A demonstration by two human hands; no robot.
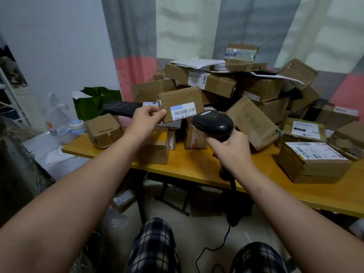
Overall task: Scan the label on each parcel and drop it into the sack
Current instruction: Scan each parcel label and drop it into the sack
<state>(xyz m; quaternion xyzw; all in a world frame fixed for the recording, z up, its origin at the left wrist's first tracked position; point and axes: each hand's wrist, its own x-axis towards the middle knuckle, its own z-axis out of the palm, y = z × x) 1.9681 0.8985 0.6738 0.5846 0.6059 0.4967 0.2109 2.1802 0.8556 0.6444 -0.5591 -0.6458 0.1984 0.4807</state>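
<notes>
Left hand (146, 120) pinches the parcel (181, 101) by its 9 o'clock corner, thumb on the labelled face and fingers curled behind. It holds the parcel in the air above the table (197, 166), in front of the pile of parcels (246, 85). Our right hand (231, 150) is wrapped round the handle of the scanner (213, 123), which sits at about 4 o'clock from the parcel with its nose almost at the label (183, 111).

We judge the main risk to be that one-corner pinch. The free end hangs out unsupported, so a nudge from the scanner could swing the box or pull it loose. The nose also stands very near the label's 3 o'clock end, so the read may miss the barcode.

The parcel's long axis runs roughly 9 to 3 o'clock, the 3 o'clock end tipped slightly up. Its labelled face points back towards us.
</notes>
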